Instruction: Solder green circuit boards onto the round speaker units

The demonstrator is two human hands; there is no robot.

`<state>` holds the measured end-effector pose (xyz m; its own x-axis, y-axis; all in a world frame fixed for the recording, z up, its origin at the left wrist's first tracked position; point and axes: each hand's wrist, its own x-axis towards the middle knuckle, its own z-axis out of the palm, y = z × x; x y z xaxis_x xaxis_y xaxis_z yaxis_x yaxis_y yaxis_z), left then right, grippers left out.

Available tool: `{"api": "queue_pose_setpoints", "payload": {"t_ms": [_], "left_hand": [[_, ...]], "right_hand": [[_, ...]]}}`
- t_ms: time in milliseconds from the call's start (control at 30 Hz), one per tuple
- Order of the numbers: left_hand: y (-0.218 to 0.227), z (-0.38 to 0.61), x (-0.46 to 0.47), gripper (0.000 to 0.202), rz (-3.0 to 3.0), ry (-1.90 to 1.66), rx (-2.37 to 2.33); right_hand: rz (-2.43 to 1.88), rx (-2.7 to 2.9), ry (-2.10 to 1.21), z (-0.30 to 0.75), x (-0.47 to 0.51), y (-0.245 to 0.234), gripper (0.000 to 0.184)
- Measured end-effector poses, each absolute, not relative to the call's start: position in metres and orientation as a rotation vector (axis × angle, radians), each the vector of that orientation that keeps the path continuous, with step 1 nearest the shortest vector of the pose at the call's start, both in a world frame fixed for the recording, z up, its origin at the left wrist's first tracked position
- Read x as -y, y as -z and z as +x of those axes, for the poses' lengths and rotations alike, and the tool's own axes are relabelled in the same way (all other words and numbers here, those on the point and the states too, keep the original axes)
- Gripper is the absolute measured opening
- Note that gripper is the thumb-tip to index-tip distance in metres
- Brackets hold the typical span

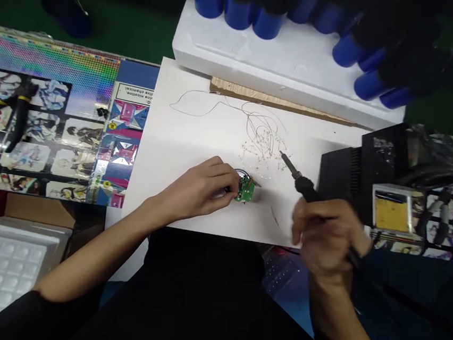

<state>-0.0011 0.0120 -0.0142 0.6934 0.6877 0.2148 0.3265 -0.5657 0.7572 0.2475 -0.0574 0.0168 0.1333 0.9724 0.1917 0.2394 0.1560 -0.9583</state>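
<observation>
The green circuit board (247,192) is located at the near edge of the white sheet (184,150), pinched at its left side by the left hand (212,187). The soldering iron (305,188) is gripped in the blurred right hand (326,233), its tip clear of the board, near scattered small parts (263,144). Soldering is judged to be in hand; a steadied board and a controlled tip approach are called for.

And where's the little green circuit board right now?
In the head view, the small green circuit board is just right of centre, at the fingertips of the bare left hand, over the flat white sheet.
</observation>
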Motion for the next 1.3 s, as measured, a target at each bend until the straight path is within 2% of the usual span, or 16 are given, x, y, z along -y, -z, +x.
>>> {"api": "queue_pose_setpoints", "payload": {"t_ms": [33,233,367,467,633,767,900,1300], "left_hand": [[0.014,-0.001,-0.012,0.011,2.190,-0.651,-0.767],[0.013,-0.003,-0.017,0.015,2.185,-0.622,-0.724],[0.011,-0.004,-0.021,0.015,2.193,-0.600,-0.692],[0.008,-0.004,-0.025,0.015,2.190,-0.561,-0.676],[0.003,-0.003,-0.030,0.014,2.122,-0.518,-0.677],[0.003,-0.003,-0.031,0.014,2.104,-0.488,-0.682],[0.005,-0.003,-0.030,0.014,2.092,-0.489,-0.696],[0.006,-0.002,-0.030,0.011,2.046,-0.529,-0.702]], "right_hand": [[-1.280,1.244,-0.800,0.252,0.055,-0.025,0.040],[-1.255,1.262,-0.774,0.276,0.040,-0.054,0.023],[-1.428,1.336,-0.448,0.280,0.047,-0.045,0.012],[-1.461,1.363,-0.324,0.284,0.053,-0.040,0.008],[-1.411,1.541,-0.582,0.289,0.051,-0.051,0.022],[-1.311,1.716,-0.766,0.286,0.046,-0.057,0.019],[-1.242,1.799,-0.933,0.280,0.046,-0.053,0.028],[-1.212,1.893,-1.007,0.272,0.045,-0.048,0.030]]}}
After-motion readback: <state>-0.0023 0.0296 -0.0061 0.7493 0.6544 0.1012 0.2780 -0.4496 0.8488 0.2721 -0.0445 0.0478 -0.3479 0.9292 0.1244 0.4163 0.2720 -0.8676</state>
